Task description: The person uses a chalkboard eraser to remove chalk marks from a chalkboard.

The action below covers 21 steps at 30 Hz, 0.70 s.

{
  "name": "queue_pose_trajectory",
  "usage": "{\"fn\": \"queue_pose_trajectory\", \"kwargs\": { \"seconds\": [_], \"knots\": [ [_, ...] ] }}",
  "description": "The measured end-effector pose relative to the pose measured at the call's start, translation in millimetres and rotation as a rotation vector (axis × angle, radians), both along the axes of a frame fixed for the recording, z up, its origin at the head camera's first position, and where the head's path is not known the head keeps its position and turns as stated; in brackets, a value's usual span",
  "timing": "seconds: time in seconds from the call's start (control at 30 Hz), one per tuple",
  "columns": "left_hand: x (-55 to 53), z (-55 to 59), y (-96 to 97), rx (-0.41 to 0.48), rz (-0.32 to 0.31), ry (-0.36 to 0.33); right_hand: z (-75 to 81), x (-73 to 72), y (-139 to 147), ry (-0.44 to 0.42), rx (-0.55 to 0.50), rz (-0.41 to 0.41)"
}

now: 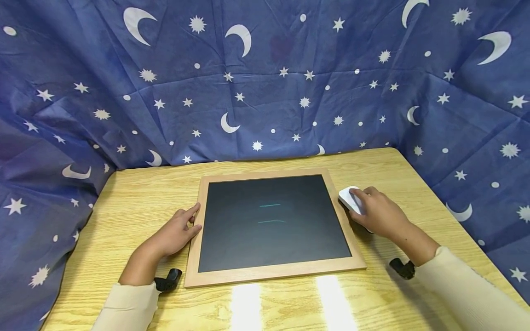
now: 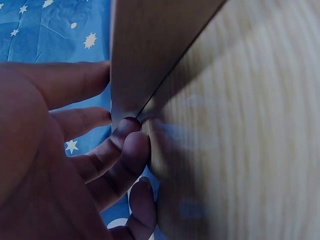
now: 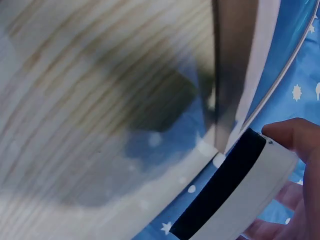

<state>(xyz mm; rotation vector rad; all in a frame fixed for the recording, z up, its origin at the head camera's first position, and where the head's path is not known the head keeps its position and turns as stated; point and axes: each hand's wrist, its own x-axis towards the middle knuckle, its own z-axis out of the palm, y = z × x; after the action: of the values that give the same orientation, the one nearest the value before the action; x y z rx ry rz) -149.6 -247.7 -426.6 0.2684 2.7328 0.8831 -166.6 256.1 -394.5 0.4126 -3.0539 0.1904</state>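
At the left, a dark blue curtain (image 1: 78, 119) with white moons and stars hangs beside and behind the wood-grained worktop (image 1: 136, 197). The left hand (image 1: 171, 236) comes out of a cream sleeve (image 1: 128, 305), a black wrist device (image 1: 168, 280) below it; its grip is loose, the thumb and a fingertip touching the left edge of a pale wooden frame (image 1: 273, 273). Inside the frame, a blackboard (image 1: 269, 248) lies flat mid-worktop, bearing two short, roughly parallel teal lines (image 1: 271, 222). Just beside the frame's right side is a white eraser (image 1: 351, 200) with a black pad (image 3: 220, 185). The right hand (image 1: 381, 214) holds it, grip curled around its body; whether the pad touches the worktop I cannot tell. Another black wrist device (image 1: 401, 268) sits by the right sleeve (image 1: 468, 289).
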Motion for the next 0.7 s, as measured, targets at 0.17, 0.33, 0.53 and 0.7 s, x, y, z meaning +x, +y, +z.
{"fn": "queue_pose_trajectory", "kwargs": {
  "seconds": [0.17, 0.33, 0.53, 0.7],
  "knots": [
    [1.9, 1.5, -0.1, 0.000, 0.003, 0.001, 5.6, 0.2, -9, 0.010, -0.016, 0.035],
    [2.3, 1.7, 0.1, 0.013, -0.003, -0.003, 7.8, 0.5, -19, 0.025, -0.067, 0.069],
    [1.1, 0.5, -0.7, 0.012, 0.000, -0.008, 8.9, 0.7, -30, 0.058, -0.089, 0.113],
    [-0.4, -0.4, -2.0, 0.000, 0.001, 0.001, 9.2, -0.4, -37, 0.070, -0.080, 0.140]
  ]
}}
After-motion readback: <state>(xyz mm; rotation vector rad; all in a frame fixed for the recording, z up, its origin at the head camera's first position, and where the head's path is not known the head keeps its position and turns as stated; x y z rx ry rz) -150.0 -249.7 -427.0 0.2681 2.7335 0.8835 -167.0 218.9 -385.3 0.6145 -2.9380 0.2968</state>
